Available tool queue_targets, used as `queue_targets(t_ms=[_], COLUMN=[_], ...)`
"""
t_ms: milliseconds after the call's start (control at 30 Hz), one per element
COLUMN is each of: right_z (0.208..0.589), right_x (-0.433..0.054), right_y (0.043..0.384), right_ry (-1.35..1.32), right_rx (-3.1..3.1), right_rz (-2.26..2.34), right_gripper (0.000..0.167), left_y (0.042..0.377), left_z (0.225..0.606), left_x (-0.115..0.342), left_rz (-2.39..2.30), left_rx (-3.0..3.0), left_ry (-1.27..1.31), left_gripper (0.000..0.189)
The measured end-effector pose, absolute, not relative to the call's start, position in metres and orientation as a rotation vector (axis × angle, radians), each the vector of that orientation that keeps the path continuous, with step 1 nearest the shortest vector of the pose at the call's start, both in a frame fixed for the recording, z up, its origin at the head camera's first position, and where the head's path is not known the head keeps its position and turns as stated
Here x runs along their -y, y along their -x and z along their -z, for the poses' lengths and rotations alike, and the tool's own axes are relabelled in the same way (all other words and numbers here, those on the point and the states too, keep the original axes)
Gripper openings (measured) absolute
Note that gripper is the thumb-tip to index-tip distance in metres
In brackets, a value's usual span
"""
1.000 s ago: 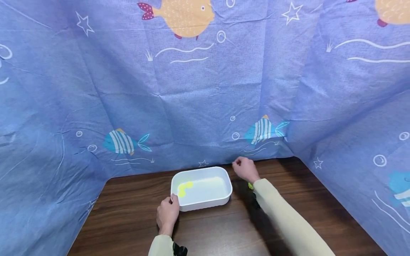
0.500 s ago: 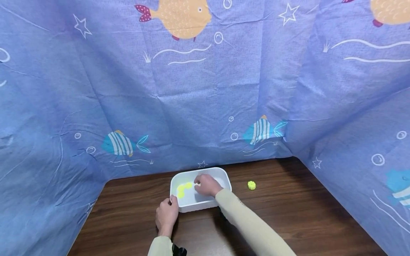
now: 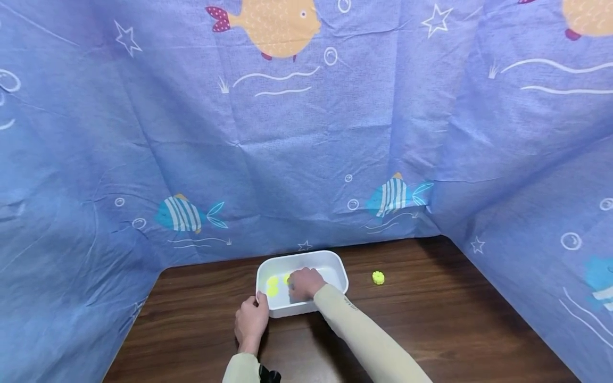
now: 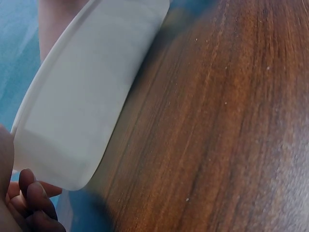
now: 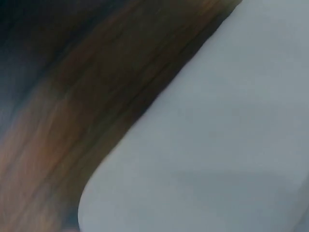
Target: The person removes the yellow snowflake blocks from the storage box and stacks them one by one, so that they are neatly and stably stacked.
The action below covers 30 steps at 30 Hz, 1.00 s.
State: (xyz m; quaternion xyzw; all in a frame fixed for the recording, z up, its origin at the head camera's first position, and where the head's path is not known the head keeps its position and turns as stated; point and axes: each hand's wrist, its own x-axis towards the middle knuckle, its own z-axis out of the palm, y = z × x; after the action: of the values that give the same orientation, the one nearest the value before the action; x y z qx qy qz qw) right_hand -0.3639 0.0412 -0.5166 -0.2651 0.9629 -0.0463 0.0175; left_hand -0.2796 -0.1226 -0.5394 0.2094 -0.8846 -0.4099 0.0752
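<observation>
A white rectangular tray (image 3: pixel 303 309) stands on the wooden table in the head view. My left hand (image 3: pixel 251 322) grips its near left corner, thumb on the rim and fingers bent beneath; the left wrist view shows these fingers (image 4: pixel 36 193) beside the outer wall. My right hand (image 3: pixel 305 284) reaches down inside the tray, fingers bent and pointing downward; I cannot tell what is between them. Just left of it lies a bright yellow piece (image 3: pixel 287 279). Two more yellow pieces, an upper one (image 3: pixel 272 280) and a lower one (image 3: pixel 272 291), sit near the left wall.
To the right of the tray, a round yellow piece (image 3: pixel 378 277) with a scalloped edge rests on the dark wood table (image 3: pixel 431 308). A blue cloth (image 3: pixel 306 159) printed with fish hangs behind the table and along both sides.
My right hand has come left from beside the tray into it, then lower. One yellow piece inside now lies farther right, apart from the other two. My left hand keeps its grip.
</observation>
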Motion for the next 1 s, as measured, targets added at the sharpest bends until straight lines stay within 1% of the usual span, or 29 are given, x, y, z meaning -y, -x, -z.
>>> queue_targets(t_ms=[67,133,367,433,600,667,833,1000], right_z=[0.516,0.518,0.521,0.521,0.515,0.513,0.515,0.511], right_x=[-0.045,-0.049,-0.061,-0.063,-0.07,-0.073,-0.079,-0.083], right_y=[0.364,0.365,0.364,0.363,0.363,0.364,0.364,0.359], right_ry=[0.795,0.769,0.677,0.589,0.326,0.283,0.305,0.452], right_rx=[-3.045,-3.101,-3.296,-3.275,-3.068,-3.007,-2.978,-2.976], right_rz=[0.133,0.113,0.14,0.217,0.607,0.697,0.705,0.736], right_gripper=[0.038,0.038,0.02,0.019,0.023,0.021,0.024,0.021], left_y=[0.28,0.28,0.28,0.28,0.282,0.282,0.281,0.281], left_z=[0.539,0.539,0.537,0.536,0.536,0.536,0.536,0.537], left_x=[0.124,0.124,0.125,0.124,0.12,0.12,0.122,0.123], left_rz=[1.23,1.229,1.233,1.238,1.255,1.245,1.223,1.229], left_rx=[2.652,2.655,2.665,2.672,2.671,2.664,2.661,2.663], left_ry=[-0.63,-0.634,-0.651,-0.65,-0.64,-0.635,-0.619,-0.614], left_gripper=[0.053,0.053,0.052,0.053,0.052,0.05,0.048,0.05])
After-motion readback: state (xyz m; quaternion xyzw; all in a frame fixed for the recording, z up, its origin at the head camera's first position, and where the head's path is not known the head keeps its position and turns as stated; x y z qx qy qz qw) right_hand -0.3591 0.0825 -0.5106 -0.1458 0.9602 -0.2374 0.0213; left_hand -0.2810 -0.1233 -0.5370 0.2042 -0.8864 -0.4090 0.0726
